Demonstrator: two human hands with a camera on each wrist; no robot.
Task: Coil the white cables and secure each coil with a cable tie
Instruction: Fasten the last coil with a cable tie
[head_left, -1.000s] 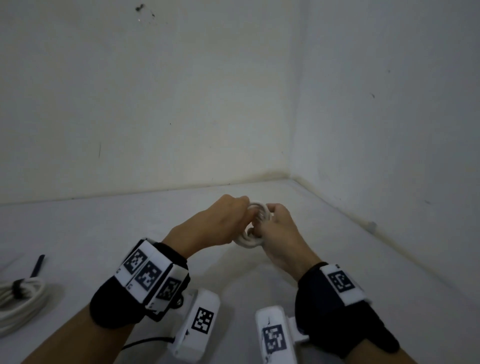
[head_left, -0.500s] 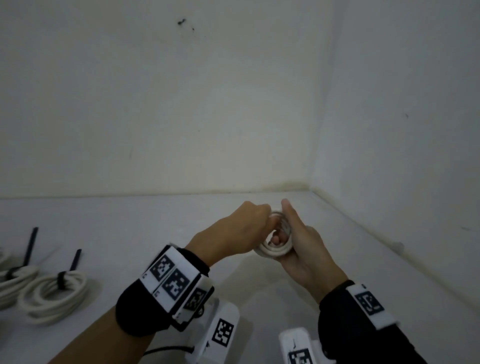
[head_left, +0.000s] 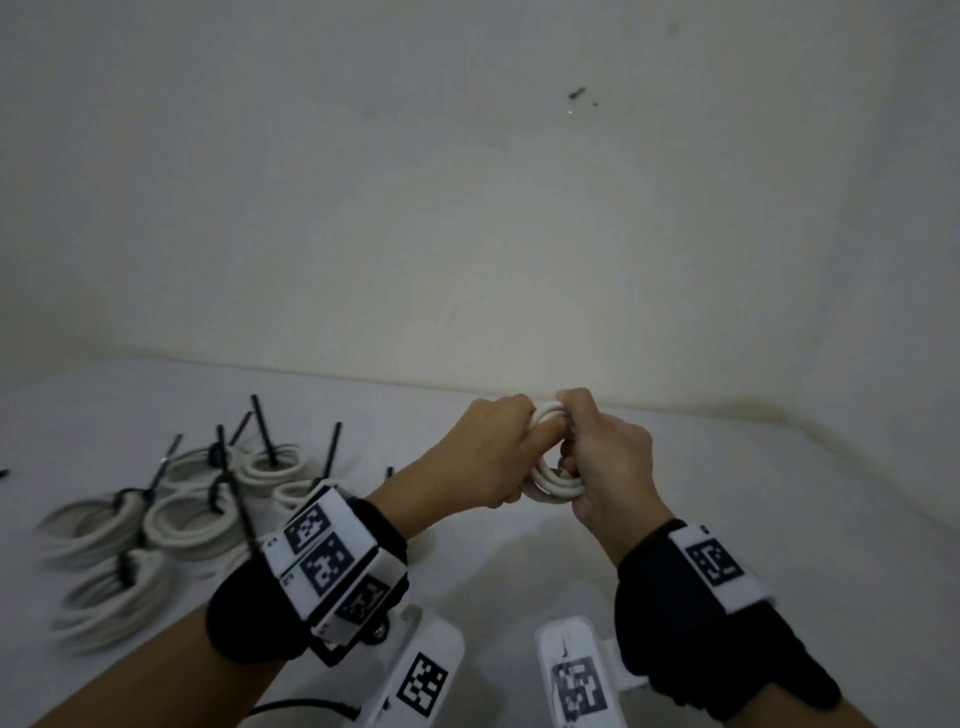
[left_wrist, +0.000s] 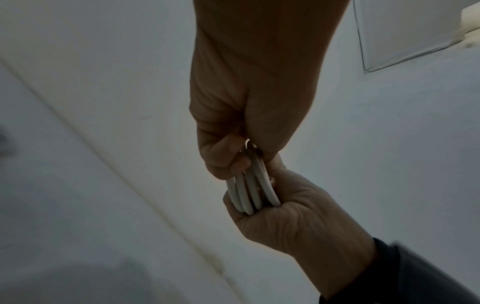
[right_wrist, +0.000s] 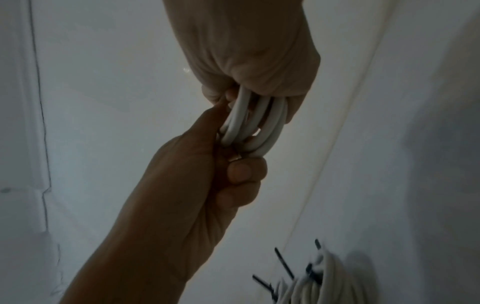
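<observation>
While both hands clamp it, white coil hangs above surface: left hand and right hand grip opposite sides. Right fingers, loose half-second ago, now curled round loops; winding looks done, tie next. Tied coils lie left.

Bare room corner: plain white walls, white surface.

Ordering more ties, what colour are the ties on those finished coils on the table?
Black ties on the finished coils; clearest in the head view.
</observation>
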